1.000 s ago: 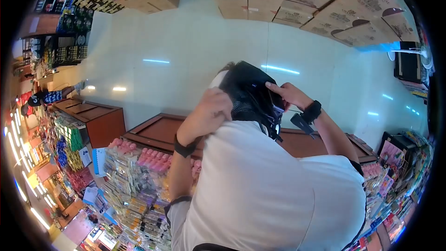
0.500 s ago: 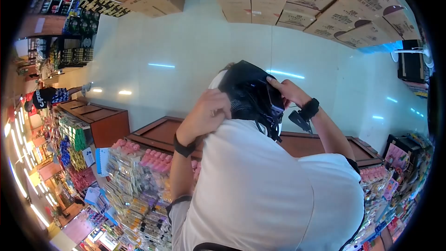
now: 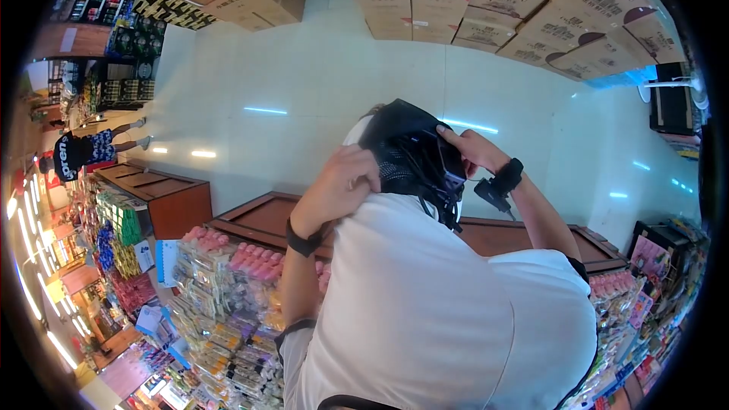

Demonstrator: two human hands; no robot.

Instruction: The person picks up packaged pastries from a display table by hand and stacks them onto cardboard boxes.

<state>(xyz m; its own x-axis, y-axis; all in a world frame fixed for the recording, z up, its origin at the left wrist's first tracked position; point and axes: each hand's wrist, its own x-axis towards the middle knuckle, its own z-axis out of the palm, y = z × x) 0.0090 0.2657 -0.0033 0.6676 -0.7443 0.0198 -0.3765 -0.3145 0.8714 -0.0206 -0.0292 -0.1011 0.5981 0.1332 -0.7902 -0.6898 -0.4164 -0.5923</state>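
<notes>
A black bag-like item (image 3: 404,140) with a mesh side and dangling straps lies against the front of my white shirt (image 3: 448,288). My left hand (image 3: 345,182), a black band on its wrist, is closed with curled fingers at the mesh edge beside the shirt; what the fingertips hold is hidden. My right hand (image 3: 474,148) grips the other side of the black item, its thumb on top and the other fingers mostly behind. A small black device (image 3: 493,193) hangs at my right wristband (image 3: 507,176).
Stacked cartons (image 3: 448,0) line the far side, beyond the pale shiny floor (image 3: 319,68). Brown wooden cabinets (image 3: 262,212) and packed small goods (image 3: 220,311) stand close below my arms. A person (image 3: 83,153) in a dark top is at the far left.
The person at the far left has shifted, and both legs now show. The device at my right wrist has swung slightly. My hands stay on the black item, almost unmoved.
</notes>
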